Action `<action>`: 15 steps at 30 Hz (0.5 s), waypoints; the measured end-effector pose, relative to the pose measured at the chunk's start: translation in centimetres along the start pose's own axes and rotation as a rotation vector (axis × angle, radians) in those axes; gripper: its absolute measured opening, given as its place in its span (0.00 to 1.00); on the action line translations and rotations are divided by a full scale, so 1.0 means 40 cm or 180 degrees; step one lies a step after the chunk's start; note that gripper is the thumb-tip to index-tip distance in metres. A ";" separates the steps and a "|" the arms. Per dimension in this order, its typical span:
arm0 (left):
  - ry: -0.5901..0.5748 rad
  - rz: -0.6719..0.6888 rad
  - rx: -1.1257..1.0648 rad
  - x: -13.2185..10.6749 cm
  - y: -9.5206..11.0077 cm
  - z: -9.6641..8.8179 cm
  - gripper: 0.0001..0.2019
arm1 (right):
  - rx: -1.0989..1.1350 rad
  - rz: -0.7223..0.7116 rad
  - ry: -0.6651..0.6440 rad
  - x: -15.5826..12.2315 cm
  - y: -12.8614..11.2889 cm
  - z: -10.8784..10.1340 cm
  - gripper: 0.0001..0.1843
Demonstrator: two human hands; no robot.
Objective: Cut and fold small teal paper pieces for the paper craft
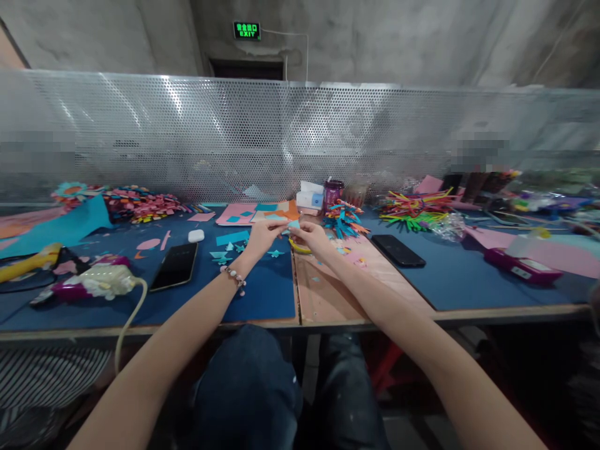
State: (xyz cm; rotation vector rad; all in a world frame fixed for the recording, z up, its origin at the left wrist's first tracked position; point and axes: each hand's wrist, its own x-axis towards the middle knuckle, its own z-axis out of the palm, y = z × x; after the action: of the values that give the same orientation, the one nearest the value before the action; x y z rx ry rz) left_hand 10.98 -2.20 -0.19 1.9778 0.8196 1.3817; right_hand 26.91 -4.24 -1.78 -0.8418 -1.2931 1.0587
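Note:
My left hand (263,236) and my right hand (310,236) meet above the middle of the table, fingers pinched together on a small light-blue paper piece (294,224) held between them. A bead bracelet (234,277) is on my left wrist. Under my right hand lies a yellow ring-shaped thing (299,248), partly hidden. Small teal paper cut-outs (224,255) are scattered on the blue mat (262,294) just left of my hands. A bundle of teal and orange paper strips (344,219) stands just beyond my right hand.
Two dark phones (175,265) (397,250) lie either side. A glue gun (94,282) with a cord sits at left, a magenta tool (522,267) at right. Coloured paper sheets (244,214), paper flowers (140,203), strips (415,209), a purple cup (332,192) and a perforated metal screen (300,137) lie behind.

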 end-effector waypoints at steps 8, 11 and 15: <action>-0.0013 -0.0021 0.0036 -0.001 0.007 -0.001 0.12 | -0.0059 0.0154 -0.0226 -0.004 -0.005 -0.006 0.20; -0.0015 -0.0072 0.0015 -0.001 0.007 0.001 0.12 | -0.0131 0.0143 -0.0243 -0.003 -0.005 -0.009 0.20; -0.0001 -0.0096 -0.0068 0.000 0.005 0.003 0.13 | -0.0198 0.0065 -0.0141 0.000 -0.002 -0.010 0.19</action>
State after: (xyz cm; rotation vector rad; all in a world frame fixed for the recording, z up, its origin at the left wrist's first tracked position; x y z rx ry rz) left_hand 11.12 -2.36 -0.08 1.9417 0.8278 1.3675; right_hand 27.33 -4.21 -1.77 -0.8841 -1.3632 1.0630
